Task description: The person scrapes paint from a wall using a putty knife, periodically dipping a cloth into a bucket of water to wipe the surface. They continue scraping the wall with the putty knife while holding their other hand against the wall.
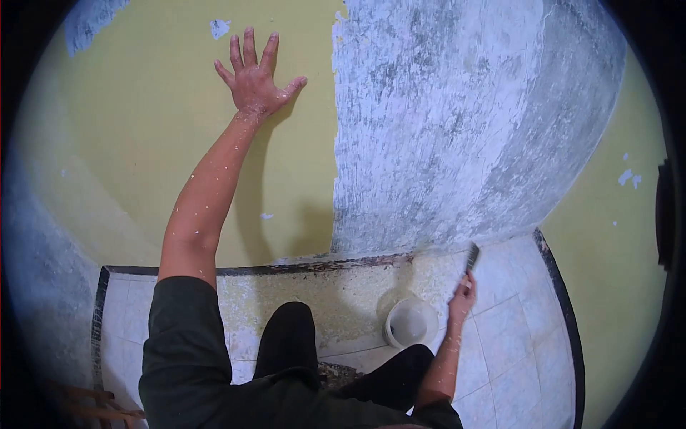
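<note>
My left hand (256, 84) lies flat against the yellow-green painted wall (157, 143), its fingers spread wide. Pale flecks dot that hand and forearm. Low on the right, my right hand (463, 294) is closed round the handle of a paint scraper (472, 255), whose blade points up toward the wall's foot. The blade looks slightly blurred and stands near the bottom of a stripped grey-white wall patch (429, 121). A ragged edge of paint divides this patch from the painted part.
A white bucket (395, 330) stands on the floor between my right knee and the wall. Paint flakes (336, 300) cover the tiles (511, 343) along the wall. Dark skirting (564, 307) runs along the right side. A brown wooden object (96, 404) is at lower left.
</note>
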### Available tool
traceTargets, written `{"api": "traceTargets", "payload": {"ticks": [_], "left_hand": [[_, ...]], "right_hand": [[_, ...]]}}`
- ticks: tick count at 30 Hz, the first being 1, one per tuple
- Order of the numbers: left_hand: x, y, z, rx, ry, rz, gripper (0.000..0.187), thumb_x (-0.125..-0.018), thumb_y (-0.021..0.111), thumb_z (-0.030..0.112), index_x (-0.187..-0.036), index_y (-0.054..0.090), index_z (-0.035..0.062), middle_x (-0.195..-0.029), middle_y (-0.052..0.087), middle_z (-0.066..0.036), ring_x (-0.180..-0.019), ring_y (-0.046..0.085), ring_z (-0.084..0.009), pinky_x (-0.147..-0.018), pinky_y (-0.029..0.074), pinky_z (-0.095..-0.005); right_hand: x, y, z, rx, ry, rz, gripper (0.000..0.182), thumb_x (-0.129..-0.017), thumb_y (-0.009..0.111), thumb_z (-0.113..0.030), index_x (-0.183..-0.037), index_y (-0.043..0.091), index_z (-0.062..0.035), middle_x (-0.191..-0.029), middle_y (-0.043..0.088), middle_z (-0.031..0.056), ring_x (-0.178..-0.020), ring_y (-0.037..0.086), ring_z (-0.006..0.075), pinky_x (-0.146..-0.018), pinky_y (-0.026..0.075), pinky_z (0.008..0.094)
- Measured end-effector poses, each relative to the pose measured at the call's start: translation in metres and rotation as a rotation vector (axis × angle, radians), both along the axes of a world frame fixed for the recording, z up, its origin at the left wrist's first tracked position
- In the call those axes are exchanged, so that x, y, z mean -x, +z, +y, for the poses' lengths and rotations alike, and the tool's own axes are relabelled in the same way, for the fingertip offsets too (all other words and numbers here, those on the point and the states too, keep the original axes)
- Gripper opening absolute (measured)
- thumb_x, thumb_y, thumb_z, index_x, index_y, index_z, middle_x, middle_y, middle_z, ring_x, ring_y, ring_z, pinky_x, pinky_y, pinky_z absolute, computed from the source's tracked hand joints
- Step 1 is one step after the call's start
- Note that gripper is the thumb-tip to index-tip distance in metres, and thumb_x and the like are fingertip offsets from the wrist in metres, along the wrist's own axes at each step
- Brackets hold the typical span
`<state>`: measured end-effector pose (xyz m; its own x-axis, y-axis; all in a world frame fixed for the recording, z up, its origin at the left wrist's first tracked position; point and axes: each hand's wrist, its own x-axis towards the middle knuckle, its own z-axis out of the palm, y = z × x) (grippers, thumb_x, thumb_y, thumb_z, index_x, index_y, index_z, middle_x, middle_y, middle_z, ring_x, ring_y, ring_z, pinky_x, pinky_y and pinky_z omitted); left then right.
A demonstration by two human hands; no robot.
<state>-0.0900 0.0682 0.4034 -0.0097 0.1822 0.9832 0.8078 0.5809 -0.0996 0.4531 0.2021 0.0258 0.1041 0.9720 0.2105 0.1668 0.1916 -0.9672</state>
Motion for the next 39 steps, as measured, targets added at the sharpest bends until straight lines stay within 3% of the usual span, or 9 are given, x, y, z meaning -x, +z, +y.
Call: {"api": "traceTargets", "payload": {"ticks": [1, 10, 19, 21, 23, 26, 28, 29, 39], "left_hand": [[-0.004, 0.003, -0.001, -0.007, 0.018, 0.008, 0.107, -0.067, 0.065, 0.086, -0.156, 0.034, 0.0364, -0.169, 0.011, -0.008, -0.154, 0.007, -0.0369, -0.108, 0.008, -0.0808], [-0.011, 0.048, 0.006, 0.021, 0.11, 0.003, 0.114, -0.062, 0.059, 0.093, -0.158, 0.027, 0.0412, -0.169, 0.006, -0.012, -0.154, 0.002, -0.0404, -0.106, 0.008, -0.0829], [-0.006, 0.038, 0.006, -0.028, -0.018, 0.065, 0.105, -0.069, 0.052, 0.093, -0.158, 0.023, 0.0446, -0.17, 0.004, -0.004, -0.155, 0.003, -0.0352, -0.107, 0.006, -0.0818], [-0.019, 0.042, -0.001, 0.076, 0.082, -0.106, 0.093, -0.078, 0.062, 0.075, -0.157, 0.032, 0.0356, -0.169, 0.005, -0.016, -0.155, 0.002, -0.0388, -0.116, -0.003, -0.0733], [-0.018, 0.043, -0.003, 0.105, 0.052, -0.159, 0.103, -0.071, 0.062, 0.081, -0.158, 0.028, 0.0376, -0.17, 0.001, -0.014, -0.155, -0.002, -0.0381, -0.115, -0.004, -0.0742], [-0.012, 0.041, -0.001, 0.114, 0.023, -0.173, 0.11, -0.067, 0.061, 0.086, -0.159, 0.023, 0.0399, -0.17, -0.003, -0.012, -0.155, -0.005, -0.0373, -0.114, -0.005, -0.075], [-0.009, 0.043, -0.002, 0.093, 0.017, -0.148, 0.107, -0.069, 0.059, 0.086, -0.159, 0.022, 0.0403, -0.17, -0.003, -0.011, -0.155, -0.005, -0.037, -0.114, -0.005, -0.0749], [-0.009, 0.044, -0.004, 0.127, 0.013, -0.166, 0.107, -0.07, 0.058, 0.087, -0.159, 0.02, 0.0408, -0.17, -0.003, -0.01, -0.155, -0.006, -0.0368, -0.114, -0.006, -0.0752], [-0.004, 0.041, -0.007, 0.195, -0.003, -0.18, 0.102, -0.077, 0.048, 0.088, -0.16, 0.01, 0.0423, -0.171, -0.007, -0.007, -0.155, -0.01, -0.0346, -0.112, -0.008, -0.0767]], "right_hand": [[0.024, -0.021, 0.014, -0.145, 0.113, 0.016, 0.033, -0.102, 0.06, -0.018, -0.133, 0.064, -0.0075, -0.071, 0.044, -0.0082, -0.061, 0.033, 0.0036, -0.052, 0.029, 0.0233], [0.186, 0.049, -0.083, 0.287, 0.731, 0.246, 0.05, -0.098, 0.062, -0.017, -0.146, 0.049, -0.0123, -0.079, 0.056, -0.0015, -0.054, 0.049, 0.0067, -0.046, 0.043, 0.0252], [0.272, 0.222, -0.052, -0.258, 0.758, 0.246, 0.058, -0.101, 0.059, -0.035, -0.151, 0.045, -0.0097, -0.082, 0.057, 0.0039, -0.052, 0.051, 0.0075, -0.044, 0.042, 0.0258], [0.293, 0.239, -0.042, -0.378, 0.604, 0.121, 0.054, -0.101, 0.06, -0.034, -0.146, 0.05, -0.0055, -0.113, 0.065, 0.0147, -0.09, 0.064, 0.0198, -0.077, 0.051, 0.0341], [0.308, 0.258, -0.045, -0.438, 0.53, 0.095, 0.05, -0.101, 0.06, -0.031, -0.142, 0.055, -0.0032, -0.13, 0.065, 0.0201, -0.115, 0.063, 0.0262, -0.096, 0.05, 0.0383], [0.315, 0.285, -0.055, -0.49, 0.447, 0.048, 0.04, -0.101, 0.057, -0.02, -0.138, 0.059, -0.0034, -0.126, 0.067, 0.019, -0.115, 0.064, 0.0251, -0.097, 0.05, 0.0376], [0.314, 0.3, -0.061, -0.467, 0.459, 0.001, 0.037, -0.101, 0.054, -0.015, -0.136, 0.06, -0.0049, -0.113, 0.07, 0.0141, -0.087, 0.067, 0.0181, -0.079, 0.054, 0.0334], [0.311, 0.311, -0.074, -0.375, 0.473, 0.001, 0.034, -0.102, 0.053, -0.014, -0.134, 0.062, -0.0064, -0.095, 0.068, 0.0075, -0.061, 0.054, 0.0092, -0.055, 0.049, 0.0292], [0.323, 0.318, -0.078, -0.398, 0.425, 0.019, 0.032, -0.102, 0.057, -0.022, -0.13, 0.064, -0.0077, -0.069, 0.051, -0.0007, -0.05, 0.045, 0.0048, -0.041, 0.04, 0.0245]]}}
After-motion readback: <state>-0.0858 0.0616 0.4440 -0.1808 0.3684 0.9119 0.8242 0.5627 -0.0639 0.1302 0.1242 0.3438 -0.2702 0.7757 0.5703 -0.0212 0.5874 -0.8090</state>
